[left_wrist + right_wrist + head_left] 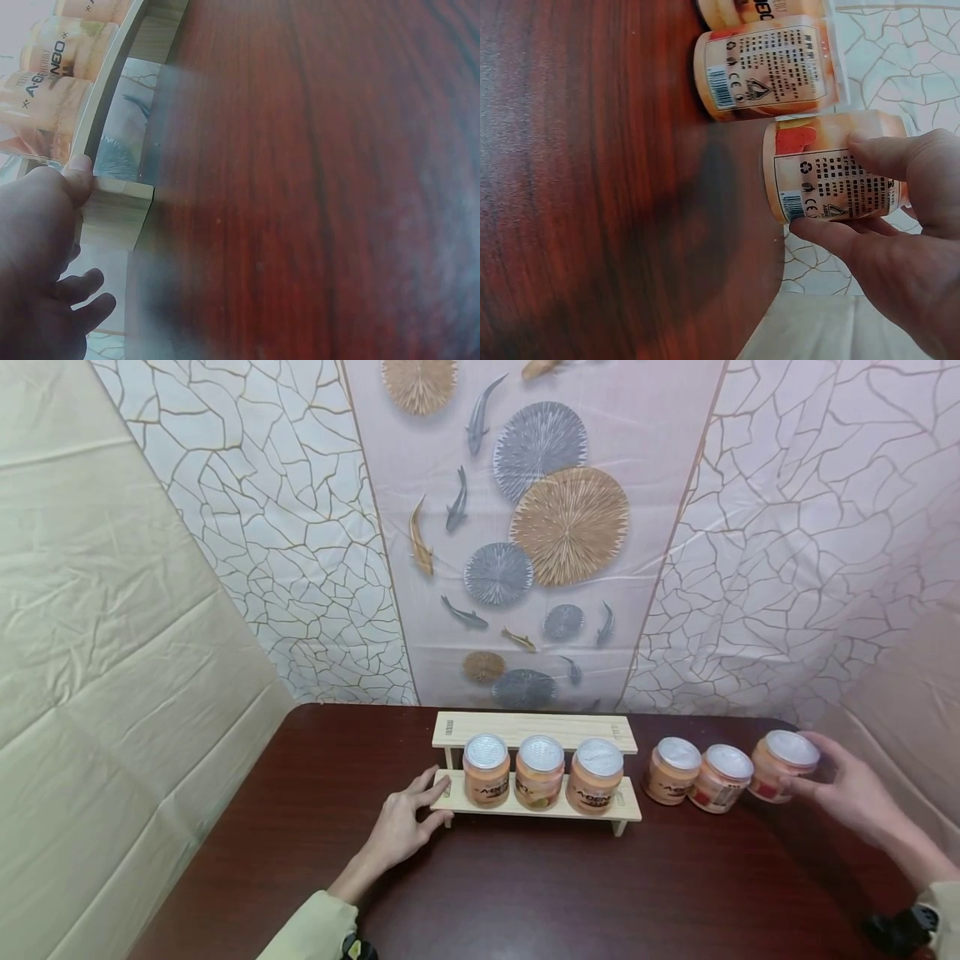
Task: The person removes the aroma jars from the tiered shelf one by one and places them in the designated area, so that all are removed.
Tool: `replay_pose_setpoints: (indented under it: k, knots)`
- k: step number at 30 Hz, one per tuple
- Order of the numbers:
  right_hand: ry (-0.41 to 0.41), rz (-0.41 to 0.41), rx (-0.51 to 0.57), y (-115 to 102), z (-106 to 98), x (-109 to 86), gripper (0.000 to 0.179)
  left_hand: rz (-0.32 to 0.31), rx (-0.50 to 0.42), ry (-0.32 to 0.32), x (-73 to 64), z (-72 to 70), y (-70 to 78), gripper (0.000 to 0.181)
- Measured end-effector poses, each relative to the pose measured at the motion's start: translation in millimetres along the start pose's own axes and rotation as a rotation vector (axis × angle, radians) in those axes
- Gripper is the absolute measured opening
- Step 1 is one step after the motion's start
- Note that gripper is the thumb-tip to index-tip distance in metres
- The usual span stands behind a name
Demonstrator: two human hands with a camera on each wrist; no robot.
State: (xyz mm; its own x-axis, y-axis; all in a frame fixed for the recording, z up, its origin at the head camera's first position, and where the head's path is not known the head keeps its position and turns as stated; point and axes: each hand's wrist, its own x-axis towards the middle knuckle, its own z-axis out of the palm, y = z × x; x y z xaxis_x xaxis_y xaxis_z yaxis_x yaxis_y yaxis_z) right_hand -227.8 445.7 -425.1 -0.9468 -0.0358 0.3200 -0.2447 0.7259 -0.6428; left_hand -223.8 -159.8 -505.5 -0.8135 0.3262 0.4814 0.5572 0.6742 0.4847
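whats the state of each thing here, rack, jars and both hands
Wooden rack: standing upright
Three jars on the rack: upright, closed
Two jars just right of the rack: upright, closed
Rightmost jar: closed, gripped; whether lifted is unclear
Left hand: holding the rack's left end
Right hand: gripping the rightmost jar

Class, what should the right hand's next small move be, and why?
Probably carry the rightmost jar toward the upper shelf: the right hand has it in its grip, the left hand holds the lower shelf, and three jars stand there.
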Motion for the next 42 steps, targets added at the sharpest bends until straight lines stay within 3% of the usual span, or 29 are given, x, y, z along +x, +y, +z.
replay_pose_setpoints:
  k: [5,13,42]
  knots:
    - [-0.009,0.032,-0.059,2.7,4.0,-3.3,0.076,-0.011,-0.008,-0.005,0.0,-0.4,0.3,0.052]
    - [-0.036,0.042,-0.017,10.0,11.1,-7.8,0.072,0.014,0.012,0.006,-0.9,0.6,-0.3,0.052]
    - [-0.030,0.023,0.047,19.7,26.5,-13.3,0.068,0.009,-0.006,0.007,-0.5,-0.6,1.2,0.052]
